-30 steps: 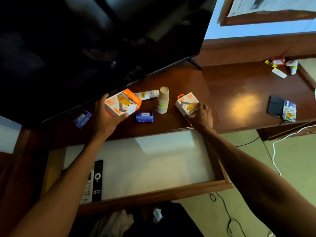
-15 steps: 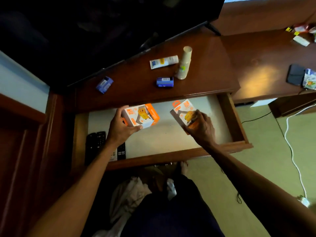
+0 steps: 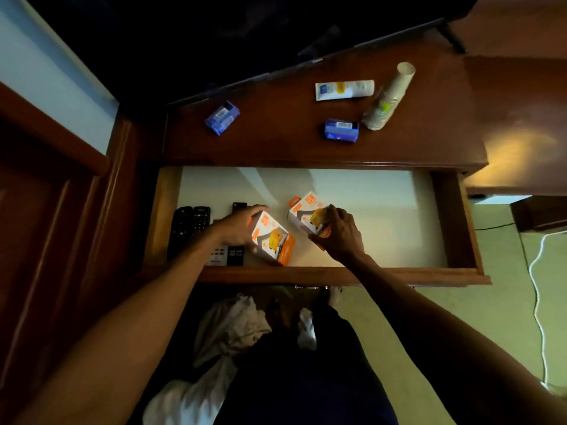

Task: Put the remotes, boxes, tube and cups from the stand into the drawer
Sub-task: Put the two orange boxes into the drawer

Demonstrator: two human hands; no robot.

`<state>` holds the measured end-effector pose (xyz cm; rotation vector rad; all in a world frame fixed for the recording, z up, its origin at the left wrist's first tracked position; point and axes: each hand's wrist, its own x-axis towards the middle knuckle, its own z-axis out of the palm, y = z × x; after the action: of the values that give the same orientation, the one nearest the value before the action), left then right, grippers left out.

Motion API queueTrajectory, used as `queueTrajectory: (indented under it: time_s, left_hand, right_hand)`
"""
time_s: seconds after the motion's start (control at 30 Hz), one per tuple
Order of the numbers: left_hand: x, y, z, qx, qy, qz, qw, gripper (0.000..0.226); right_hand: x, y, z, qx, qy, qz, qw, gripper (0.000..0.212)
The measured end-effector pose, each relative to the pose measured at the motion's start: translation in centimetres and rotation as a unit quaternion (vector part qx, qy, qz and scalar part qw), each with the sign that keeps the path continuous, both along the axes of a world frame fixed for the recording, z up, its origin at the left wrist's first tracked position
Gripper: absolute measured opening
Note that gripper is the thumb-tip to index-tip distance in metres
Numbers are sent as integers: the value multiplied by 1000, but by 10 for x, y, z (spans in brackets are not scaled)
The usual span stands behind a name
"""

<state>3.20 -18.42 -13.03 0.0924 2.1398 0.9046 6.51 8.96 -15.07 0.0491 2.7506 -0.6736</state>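
Observation:
Both hands are down in the open drawer (image 3: 454,222). My left hand (image 3: 237,227) grips an orange-and-white box (image 3: 273,239) resting on the drawer's white floor. My right hand (image 3: 339,233) holds a second orange-and-white box (image 3: 305,211) just right of it, also low on the floor. Several remotes (image 3: 191,223) lie at the drawer's left end, partly hidden by my left forearm. On the wooden stand (image 3: 276,148) behind the drawer remain a white tube (image 3: 345,89), a stack of paper cups (image 3: 388,98) and two small blue boxes (image 3: 221,117) (image 3: 341,131).
A dark TV screen (image 3: 214,32) fills the back of the stand. Wooden panelling stands at the left. A white cable (image 3: 537,296) runs over the floor at the right. Crumpled white cloth (image 3: 227,332) lies on the floor below the drawer front.
Both hands carried the orange-and-white boxes from the stand top down into the drawer and lowered them to its floor. The view tilted downward.

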Motion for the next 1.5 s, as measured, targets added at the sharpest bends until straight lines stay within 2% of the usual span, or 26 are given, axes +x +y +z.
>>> queueTrajectory:
  time_s: [0.1,0.23,0.33,0.47,0.57,0.63,0.7,0.77,0.87,1.0,1.13,1.3,1.5]
  left_hand:
    - [-18,7,-12,-67,39,-72,994,102]
    - [-40,15,-25,-152,102,-189,965,72]
    - [-50,28,-25,-166,129,-217,953,73]
    - [-40,36,-34,-149,158,-170,961,82]
    - [-26,38,-40,-105,165,-27,980,85]
    - [-17,42,-40,-99,167,88,977,79]
    - [-8,47,-41,-125,155,129,971,62]
    - [-2,48,-43,-127,132,122,975,57]
    - [-5,50,-46,-110,104,99,984,65]
    - [-21,44,-40,-111,118,70,984,62]
    - [-24,31,-35,-160,153,46,974,58]
    - [-13,20,-25,-238,154,-1,959,61]
    - [0,15,-29,-232,134,17,963,60]
  right_hand:
    - [-4,-7,-13,12,-12,-9,1000,87]
    - [-8,-7,-23,7,-22,-38,999,85]
    - [-8,-1,-26,-1,-43,-49,998,92]
    - [-6,4,-27,-2,-87,-39,995,102]
    - [-10,7,-25,1,-100,-35,994,90]
    - [-14,9,-24,4,-104,-30,994,82]
    - [-17,10,-24,-2,-110,-28,994,76]
    - [-20,8,-27,-14,-116,-29,993,70]
    - [-22,0,-31,-30,-128,-33,991,66]
    - [-21,-10,-37,-57,-142,-30,988,65]
    - [-17,-25,-40,-67,-150,-23,986,66]
    - [-14,-30,-42,-66,-189,-15,980,66]
    - [-10,-35,-37,-95,-211,0,973,64]
